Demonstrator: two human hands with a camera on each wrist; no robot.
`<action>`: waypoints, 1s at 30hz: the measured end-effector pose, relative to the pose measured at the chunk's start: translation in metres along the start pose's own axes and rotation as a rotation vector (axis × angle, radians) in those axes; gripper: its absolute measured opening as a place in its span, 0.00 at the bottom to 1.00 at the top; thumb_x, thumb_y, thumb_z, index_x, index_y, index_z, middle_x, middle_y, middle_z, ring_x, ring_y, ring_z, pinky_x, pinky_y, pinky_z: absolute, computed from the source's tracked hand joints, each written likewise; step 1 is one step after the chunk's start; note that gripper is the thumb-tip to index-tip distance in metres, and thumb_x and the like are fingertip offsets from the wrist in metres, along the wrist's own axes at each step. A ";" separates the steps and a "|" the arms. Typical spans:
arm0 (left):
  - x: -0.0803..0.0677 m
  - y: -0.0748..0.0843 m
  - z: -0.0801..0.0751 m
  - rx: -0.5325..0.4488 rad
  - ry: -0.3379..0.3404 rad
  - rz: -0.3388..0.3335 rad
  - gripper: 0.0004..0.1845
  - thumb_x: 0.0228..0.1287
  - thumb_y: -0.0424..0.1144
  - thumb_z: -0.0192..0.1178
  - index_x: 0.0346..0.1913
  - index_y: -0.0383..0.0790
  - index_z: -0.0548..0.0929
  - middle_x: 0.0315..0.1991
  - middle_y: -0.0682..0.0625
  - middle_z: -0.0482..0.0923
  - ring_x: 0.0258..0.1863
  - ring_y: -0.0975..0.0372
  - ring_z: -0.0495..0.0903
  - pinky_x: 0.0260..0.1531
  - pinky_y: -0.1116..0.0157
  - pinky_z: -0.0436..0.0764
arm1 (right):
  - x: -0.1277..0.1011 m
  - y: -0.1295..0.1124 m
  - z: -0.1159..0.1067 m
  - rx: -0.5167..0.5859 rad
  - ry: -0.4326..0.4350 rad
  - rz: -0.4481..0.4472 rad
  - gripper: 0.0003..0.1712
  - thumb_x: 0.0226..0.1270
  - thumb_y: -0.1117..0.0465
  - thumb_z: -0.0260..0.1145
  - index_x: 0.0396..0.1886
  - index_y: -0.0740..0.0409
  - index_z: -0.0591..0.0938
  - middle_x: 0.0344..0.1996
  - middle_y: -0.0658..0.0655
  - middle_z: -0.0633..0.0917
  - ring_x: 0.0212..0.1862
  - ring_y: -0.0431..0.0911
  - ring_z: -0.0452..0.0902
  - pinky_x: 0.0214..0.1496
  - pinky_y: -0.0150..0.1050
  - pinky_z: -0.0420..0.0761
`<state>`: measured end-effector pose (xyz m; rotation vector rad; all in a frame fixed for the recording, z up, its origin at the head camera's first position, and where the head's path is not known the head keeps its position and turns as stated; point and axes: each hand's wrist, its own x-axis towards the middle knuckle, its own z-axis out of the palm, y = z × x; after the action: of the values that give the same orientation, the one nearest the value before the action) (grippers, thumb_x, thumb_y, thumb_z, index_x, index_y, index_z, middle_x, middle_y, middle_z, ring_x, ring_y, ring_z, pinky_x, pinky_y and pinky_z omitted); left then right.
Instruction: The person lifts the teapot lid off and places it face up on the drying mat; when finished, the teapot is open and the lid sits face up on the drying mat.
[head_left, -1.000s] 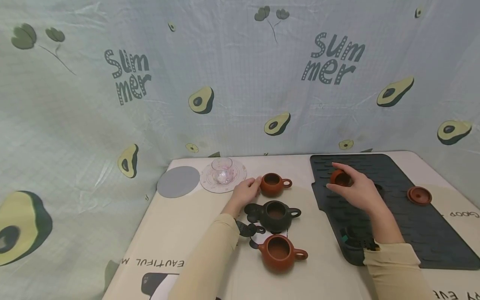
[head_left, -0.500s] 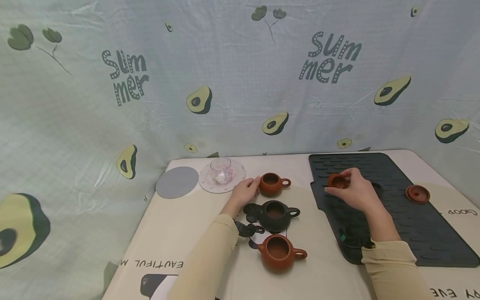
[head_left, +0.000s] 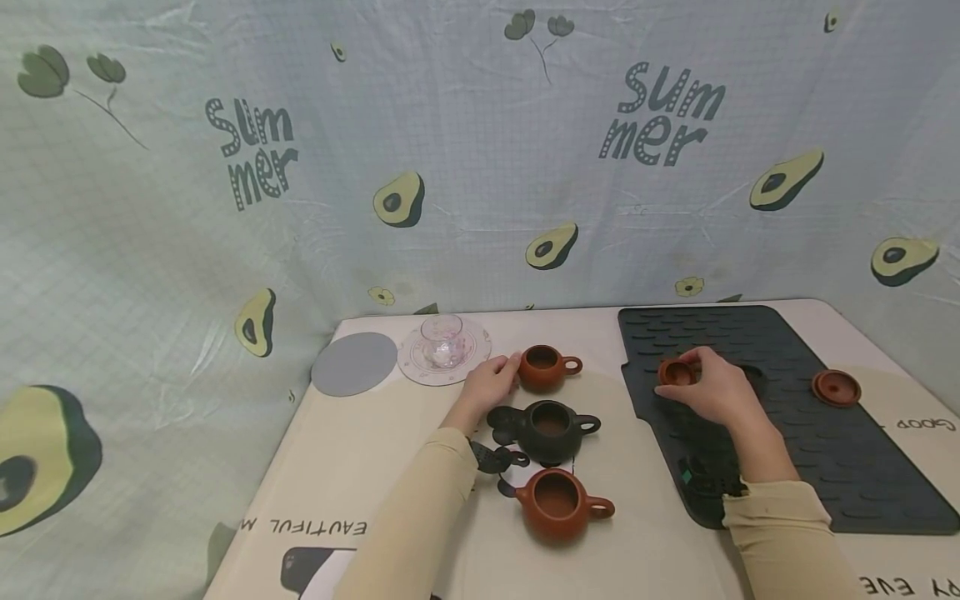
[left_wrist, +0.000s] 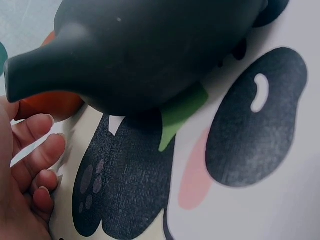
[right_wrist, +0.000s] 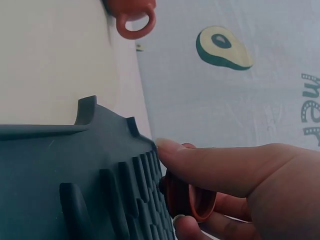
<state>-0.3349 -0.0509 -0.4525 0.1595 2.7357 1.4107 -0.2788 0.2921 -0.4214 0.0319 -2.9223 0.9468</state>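
My right hand (head_left: 686, 367) pinches a small red-brown clay lid (head_left: 676, 372) low over the left part of the dark ribbed mat (head_left: 825, 450). The right wrist view shows the lid (right_wrist: 192, 202) on edge between thumb and fingers (right_wrist: 200, 162), right at the mat's ridges (right_wrist: 75, 165). My left hand (head_left: 504, 372) rests with relaxed fingers against the spout side of a small lidless red-brown teapot (head_left: 545, 367). In the left wrist view its fingers (left_wrist: 32, 160) lie loosely curled beside the dark teapot (left_wrist: 150, 50), with the red pot (left_wrist: 50, 105) behind.
A dark lidless teapot (head_left: 551, 427) and a larger red-brown teapot (head_left: 558, 504) stand in a row toward me. A glass cup (head_left: 442, 340) on a patterned coaster and a grey round coaster (head_left: 355, 363) sit far left. Another red-brown lid (head_left: 836, 387) lies at the mat's right edge.
My right hand has come down and slightly toward me with the lid, from above the mat to just at its surface. The left hand has stayed by the small teapot.
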 end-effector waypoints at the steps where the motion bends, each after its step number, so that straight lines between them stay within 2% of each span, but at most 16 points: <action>1: 0.000 0.000 0.000 -0.001 0.000 0.001 0.27 0.81 0.58 0.43 0.40 0.39 0.82 0.30 0.50 0.76 0.34 0.57 0.73 0.36 0.61 0.68 | 0.000 0.001 0.000 -0.002 -0.004 0.000 0.42 0.64 0.49 0.75 0.63 0.74 0.68 0.53 0.77 0.76 0.53 0.71 0.73 0.50 0.65 0.74; 11: 0.002 -0.001 0.000 -0.005 -0.001 -0.004 0.27 0.81 0.58 0.43 0.40 0.40 0.82 0.30 0.49 0.76 0.34 0.57 0.74 0.36 0.61 0.69 | 0.002 0.007 0.004 -0.027 -0.052 0.009 0.42 0.64 0.49 0.75 0.63 0.75 0.69 0.53 0.77 0.76 0.53 0.71 0.73 0.51 0.65 0.74; 22: 0.002 -0.002 0.000 -0.003 -0.006 0.002 0.27 0.81 0.59 0.43 0.40 0.40 0.82 0.30 0.50 0.77 0.35 0.57 0.74 0.36 0.61 0.69 | 0.003 0.011 0.007 -0.028 -0.040 0.011 0.41 0.64 0.52 0.75 0.63 0.76 0.68 0.52 0.78 0.76 0.53 0.71 0.73 0.51 0.65 0.74; 30: 0.003 -0.002 0.000 -0.001 -0.006 -0.008 0.28 0.81 0.60 0.43 0.40 0.40 0.82 0.30 0.50 0.77 0.35 0.57 0.74 0.37 0.61 0.69 | 0.004 0.012 0.005 -0.031 -0.067 0.017 0.41 0.62 0.53 0.75 0.63 0.76 0.67 0.53 0.79 0.75 0.53 0.72 0.73 0.50 0.65 0.75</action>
<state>-0.3381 -0.0520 -0.4546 0.1516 2.7280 1.4072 -0.2840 0.2989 -0.4315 0.0372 -3.0024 0.9196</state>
